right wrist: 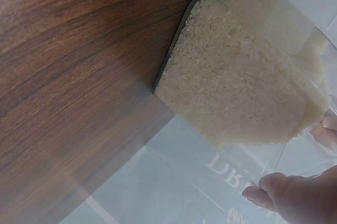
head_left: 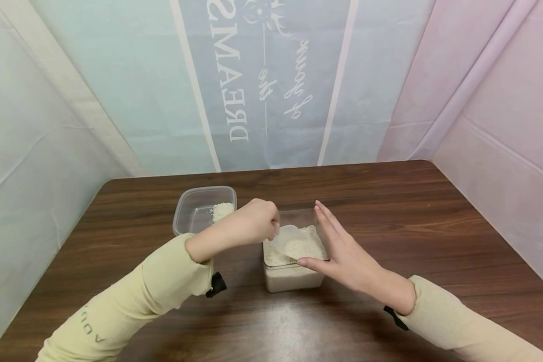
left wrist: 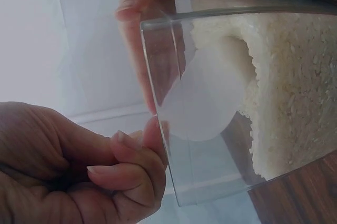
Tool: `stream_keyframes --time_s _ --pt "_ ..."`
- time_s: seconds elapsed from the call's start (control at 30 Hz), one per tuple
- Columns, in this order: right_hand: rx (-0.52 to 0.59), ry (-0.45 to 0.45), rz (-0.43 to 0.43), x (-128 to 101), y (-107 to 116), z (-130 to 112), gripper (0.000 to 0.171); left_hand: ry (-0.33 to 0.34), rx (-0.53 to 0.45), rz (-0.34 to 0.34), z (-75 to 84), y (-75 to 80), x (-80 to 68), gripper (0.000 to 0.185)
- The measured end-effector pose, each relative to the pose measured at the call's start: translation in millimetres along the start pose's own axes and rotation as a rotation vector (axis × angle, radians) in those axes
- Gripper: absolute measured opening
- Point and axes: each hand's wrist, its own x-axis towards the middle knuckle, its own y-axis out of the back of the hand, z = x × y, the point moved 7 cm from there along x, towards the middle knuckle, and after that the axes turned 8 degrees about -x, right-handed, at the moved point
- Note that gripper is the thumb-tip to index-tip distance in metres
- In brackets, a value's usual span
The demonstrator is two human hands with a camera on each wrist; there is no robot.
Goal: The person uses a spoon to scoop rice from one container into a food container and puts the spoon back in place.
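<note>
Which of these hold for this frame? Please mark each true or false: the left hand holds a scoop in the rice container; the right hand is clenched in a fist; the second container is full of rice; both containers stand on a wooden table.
1. The left hand holds a white scoop in the rice container. True.
2. The right hand is clenched in a fist. False: its fingers are straight, laid against the container's right side.
3. The second container is full of rice. False: it holds only a small heap in one corner.
4. Both containers stand on a wooden table. True.
5. The left hand's arm has a bare forearm to the elbow. False: a pale yellow sleeve covers it to the wrist.
</note>
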Motion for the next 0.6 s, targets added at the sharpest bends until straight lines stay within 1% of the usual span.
stream_keyframes --time_s 0.1,0.27,0.37,0.6 --pt "-0.003 -0.001 0.0 -0.5 0.2 0.2 0.098 -0.009 -0.012 0.003 -2.1 0.8 0.9 0.022" --pt "-0.006 -0.002 0.004 -0.7 0.6 0.2 0.098 -0.017 -0.058 0.007 -6.6 3.0 1.3 0.022" --pt "-0.013 -0.003 0.006 -0.8 0.6 0.2 0.098 -0.004 -0.098 0.002 -10.3 3.5 2.0 0.021" --pt "-0.013 -0.006 0.01 -0.7 0.6 0.0 0.098 -0.013 -0.145 -0.015 -15.7 2.3 3.4 0.018"
